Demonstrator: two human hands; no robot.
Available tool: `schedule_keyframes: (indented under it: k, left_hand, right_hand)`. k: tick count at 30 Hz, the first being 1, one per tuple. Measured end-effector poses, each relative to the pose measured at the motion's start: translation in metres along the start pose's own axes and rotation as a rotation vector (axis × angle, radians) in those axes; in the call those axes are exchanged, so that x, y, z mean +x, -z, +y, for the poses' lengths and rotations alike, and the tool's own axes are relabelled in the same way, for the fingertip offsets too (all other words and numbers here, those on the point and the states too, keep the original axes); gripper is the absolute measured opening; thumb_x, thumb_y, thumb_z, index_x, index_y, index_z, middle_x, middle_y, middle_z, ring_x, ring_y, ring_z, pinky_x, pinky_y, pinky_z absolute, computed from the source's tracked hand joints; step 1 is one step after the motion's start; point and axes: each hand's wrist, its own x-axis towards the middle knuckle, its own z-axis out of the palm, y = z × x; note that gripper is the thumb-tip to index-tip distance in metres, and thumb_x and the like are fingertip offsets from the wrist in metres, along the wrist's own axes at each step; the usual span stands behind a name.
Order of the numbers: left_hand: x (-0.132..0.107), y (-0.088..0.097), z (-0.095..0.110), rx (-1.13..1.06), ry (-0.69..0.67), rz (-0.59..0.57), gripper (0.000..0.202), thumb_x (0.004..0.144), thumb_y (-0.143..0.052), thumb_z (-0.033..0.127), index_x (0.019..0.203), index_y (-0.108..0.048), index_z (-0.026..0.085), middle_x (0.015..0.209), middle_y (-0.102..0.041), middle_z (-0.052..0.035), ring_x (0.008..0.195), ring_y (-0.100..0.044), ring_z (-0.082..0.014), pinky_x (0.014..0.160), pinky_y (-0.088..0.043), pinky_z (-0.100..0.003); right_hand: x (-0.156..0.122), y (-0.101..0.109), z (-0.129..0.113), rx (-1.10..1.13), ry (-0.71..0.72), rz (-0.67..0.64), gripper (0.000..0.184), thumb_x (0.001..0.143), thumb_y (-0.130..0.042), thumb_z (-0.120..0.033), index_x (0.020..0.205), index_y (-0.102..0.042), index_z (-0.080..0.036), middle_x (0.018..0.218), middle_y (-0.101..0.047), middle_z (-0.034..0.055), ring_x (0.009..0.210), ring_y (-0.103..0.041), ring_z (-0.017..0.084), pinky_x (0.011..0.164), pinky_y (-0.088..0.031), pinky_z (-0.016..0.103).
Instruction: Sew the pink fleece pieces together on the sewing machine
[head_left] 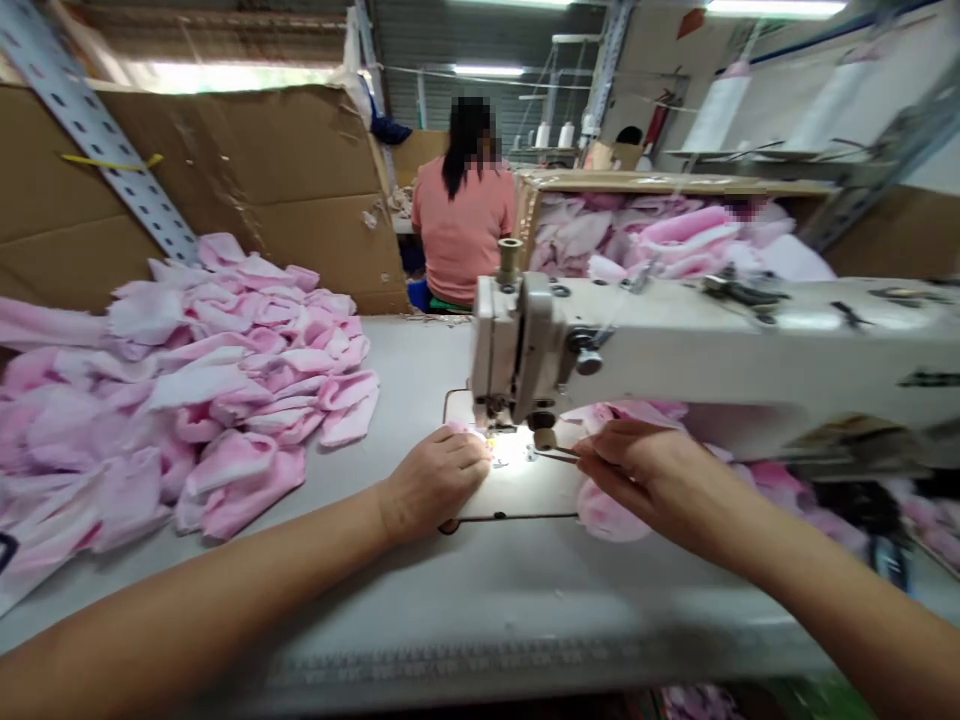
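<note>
A white sewing machine (675, 340) stands across the table, its lamp lighting the metal plate (525, 495) under the needle. Just left of the needle, my left hand (439, 485) is closed, fingers pressed together on a small piece of pink fabric (463, 429) that is mostly hidden. My right hand (645, 470), to the right of the needle, grips thin metal tweezers (556, 454) whose tips point left toward the presser foot area. Beneath and behind that hand lies more pink fabric (611, 515).
Pink and white fabric pieces (247, 370) are heaped on the table at left, against a cardboard wall (247, 190). Behind the machine a cardboard box (529, 215) holds more fabric. A person in a pink top (465, 230) sits beyond. Thread cones (720, 108) stand upper right.
</note>
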Motion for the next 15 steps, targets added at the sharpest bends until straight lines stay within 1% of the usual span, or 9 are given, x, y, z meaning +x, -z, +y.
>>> schedule_keyframes:
  k: [1, 4, 5, 7, 9, 11, 12, 14, 15]
  left_hand:
    - [0.0, 0.0, -0.001, -0.008, -0.005, 0.012, 0.023, 0.097, -0.035, 0.013, 0.099, -0.058, 0.014, 0.102, -0.064, -0.0066, 0.1, -0.056, -0.0187, 0.092, -0.043, -0.037]
    - [0.001, -0.002, -0.005, -0.02, 0.008, 0.036, 0.022, 0.095, -0.037, 0.011, 0.096, -0.059, 0.016, 0.107, -0.064, -0.0055, 0.104, -0.056, -0.0182, 0.093, -0.042, -0.036]
    - [0.002, -0.002, -0.006, -0.021, 0.005, 0.041, 0.022, 0.095, -0.037, 0.011, 0.095, -0.059, 0.016, 0.107, -0.064, -0.0053, 0.104, -0.056, -0.0185, 0.093, -0.042, -0.036]
    - [0.002, -0.003, -0.007, -0.033, 0.008, 0.047, 0.023, 0.094, -0.037, 0.011, 0.095, -0.059, 0.017, 0.108, -0.065, -0.0048, 0.106, -0.055, -0.0193, 0.093, -0.042, -0.037]
    - [0.002, -0.003, -0.007, -0.045, 0.013, 0.041, 0.024, 0.094, -0.036, 0.011, 0.096, -0.06, 0.017, 0.109, -0.065, -0.005, 0.107, -0.055, -0.0201, 0.094, -0.041, -0.038]
    - [0.001, -0.003, -0.006, -0.052, 0.017, 0.028, 0.025, 0.094, -0.036, 0.01, 0.099, -0.059, 0.017, 0.111, -0.064, -0.0052, 0.108, -0.055, -0.0205, 0.096, -0.04, -0.039]
    - [0.001, -0.004, -0.006, -0.054, 0.02, 0.026, 0.025, 0.094, -0.035, 0.01, 0.1, -0.059, 0.017, 0.112, -0.064, -0.0052, 0.108, -0.055, -0.0206, 0.097, -0.04, -0.04]
    - [0.0, -0.004, -0.006, -0.059, 0.026, 0.032, 0.025, 0.094, -0.036, 0.011, 0.1, -0.058, 0.018, 0.113, -0.064, -0.0046, 0.109, -0.055, -0.0204, 0.097, -0.04, -0.04]
    - [0.0, -0.004, -0.005, -0.064, 0.028, 0.037, 0.024, 0.094, -0.036, 0.011, 0.1, -0.058, 0.018, 0.113, -0.064, -0.0043, 0.109, -0.055, -0.0201, 0.097, -0.04, -0.039]
  right_hand:
    - [-0.011, 0.011, 0.005, 0.028, -0.025, 0.012, 0.027, 0.093, -0.044, -0.026, 0.076, -0.063, -0.021, 0.077, -0.065, 0.0013, 0.065, -0.058, 0.013, 0.06, -0.041, 0.024]
    - [-0.052, 0.039, 0.027, 0.125, -0.125, 0.121, 0.024, 0.093, -0.044, -0.031, 0.089, -0.066, -0.023, 0.085, -0.067, 0.0014, 0.072, -0.06, 0.014, 0.064, -0.045, 0.025]
    - [-0.066, 0.045, 0.035, 0.116, -0.171, 0.165, 0.024, 0.092, -0.044, -0.033, 0.092, -0.066, -0.024, 0.088, -0.068, 0.0018, 0.074, -0.061, 0.016, 0.066, -0.046, 0.026]
    - [-0.094, 0.049, 0.05, 0.102, -0.266, 0.204, 0.026, 0.091, -0.046, -0.04, 0.097, -0.066, -0.025, 0.094, -0.069, 0.0023, 0.079, -0.064, 0.019, 0.068, -0.048, 0.028]
    - [-0.117, 0.044, 0.062, 0.117, -0.361, 0.186, 0.028, 0.09, -0.048, -0.044, 0.1, -0.066, -0.026, 0.093, -0.071, 0.0015, 0.077, -0.065, 0.021, 0.06, -0.049, 0.028]
    - [-0.131, 0.029, 0.068, 0.103, -0.404, 0.168, 0.026, 0.088, -0.052, -0.044, 0.098, -0.067, -0.025, 0.088, -0.071, 0.0016, 0.072, -0.065, 0.02, 0.06, -0.049, 0.028]
    - [-0.135, 0.02, 0.069, 0.102, -0.402, 0.125, 0.024, 0.089, -0.051, -0.041, 0.096, -0.067, -0.024, 0.085, -0.071, 0.0014, 0.069, -0.065, 0.019, 0.058, -0.048, 0.027]
    - [-0.136, 0.001, 0.069, 0.075, -0.336, 0.137, 0.022, 0.09, -0.049, -0.037, 0.089, -0.065, -0.022, 0.077, -0.069, 0.0009, 0.064, -0.063, 0.017, 0.055, -0.048, 0.025]
    - [-0.135, -0.009, 0.068, 0.035, -0.304, 0.137, 0.023, 0.091, -0.047, -0.034, 0.083, -0.064, -0.021, 0.072, -0.068, 0.001, 0.06, -0.062, 0.016, 0.053, -0.046, 0.025]
